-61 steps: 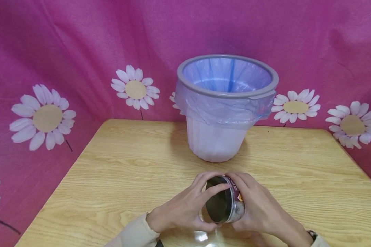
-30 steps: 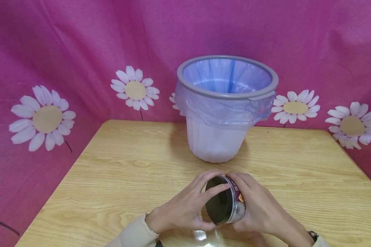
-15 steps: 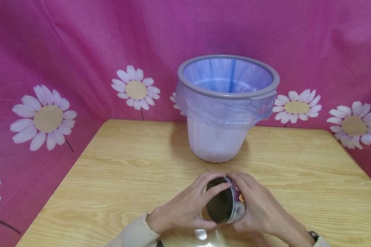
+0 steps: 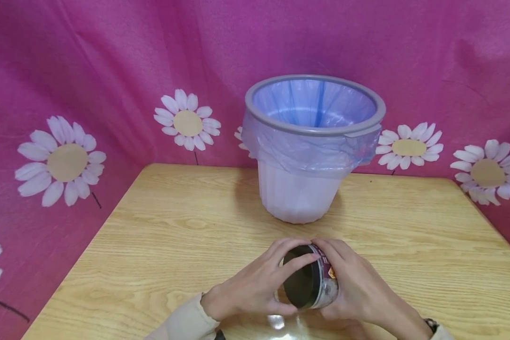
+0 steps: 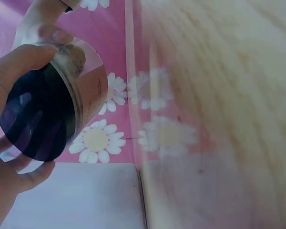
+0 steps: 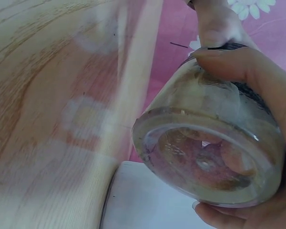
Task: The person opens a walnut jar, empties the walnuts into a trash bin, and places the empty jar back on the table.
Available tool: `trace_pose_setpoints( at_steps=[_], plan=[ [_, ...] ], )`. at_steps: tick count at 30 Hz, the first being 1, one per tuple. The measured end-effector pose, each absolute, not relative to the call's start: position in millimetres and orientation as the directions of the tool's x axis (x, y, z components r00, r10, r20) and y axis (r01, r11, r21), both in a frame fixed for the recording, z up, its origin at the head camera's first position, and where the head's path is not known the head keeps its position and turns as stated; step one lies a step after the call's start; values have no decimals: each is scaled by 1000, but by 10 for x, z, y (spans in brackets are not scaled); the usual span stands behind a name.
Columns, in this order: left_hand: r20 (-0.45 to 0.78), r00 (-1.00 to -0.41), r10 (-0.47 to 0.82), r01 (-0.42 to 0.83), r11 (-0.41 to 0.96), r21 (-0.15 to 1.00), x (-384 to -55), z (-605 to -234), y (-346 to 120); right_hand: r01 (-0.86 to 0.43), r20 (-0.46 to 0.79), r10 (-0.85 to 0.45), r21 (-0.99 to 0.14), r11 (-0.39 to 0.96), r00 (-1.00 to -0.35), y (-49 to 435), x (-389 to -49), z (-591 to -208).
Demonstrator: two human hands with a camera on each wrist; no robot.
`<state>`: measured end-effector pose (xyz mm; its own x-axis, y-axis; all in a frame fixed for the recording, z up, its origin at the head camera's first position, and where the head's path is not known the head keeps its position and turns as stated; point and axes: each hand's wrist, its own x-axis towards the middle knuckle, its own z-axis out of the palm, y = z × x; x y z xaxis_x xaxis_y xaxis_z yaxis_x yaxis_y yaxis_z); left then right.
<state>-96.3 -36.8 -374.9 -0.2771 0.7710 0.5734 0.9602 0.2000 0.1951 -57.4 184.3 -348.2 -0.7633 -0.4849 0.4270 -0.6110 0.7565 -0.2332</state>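
A clear jar (image 4: 328, 289) with a dark red label is held on its side, low over the near part of the table. Its wide black lid (image 4: 298, 286) points left. My left hand (image 4: 255, 283) grips the lid, thumb and fingers spread round its rim, one finger lying across the top. My right hand (image 4: 358, 283) holds the jar's body from the other side. The right wrist view looks into the see-through jar base (image 6: 205, 160), with my thumb along the wall. From the left wrist side, the shiny lid (image 5: 35, 117) shows reflections of the fingers.
Beyond the hands, a white bin (image 4: 299, 196) stands on the wooden table (image 4: 174, 226). A bluish plastic liner (image 4: 305, 153) hangs over its outside, under a grey rim ring (image 4: 314, 130). A magenta curtain (image 4: 123, 56) printed with daisies closes off the back and sides.
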Motion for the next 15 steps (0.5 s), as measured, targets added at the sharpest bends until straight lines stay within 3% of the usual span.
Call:
trace_pose_setpoints(
  at_steps=[7, 15],
  plan=[
    [556, -272, 786, 958, 165, 235, -959, -3734, -369, -605, 423, -480, -236, 761, -769, 1846, -577, -3482],
    [561, -273, 782, 961, 191, 200, -958, -3746, -382, -619, 428, -495, -224, 752, -756, 1840, -575, -3497]
  ],
)
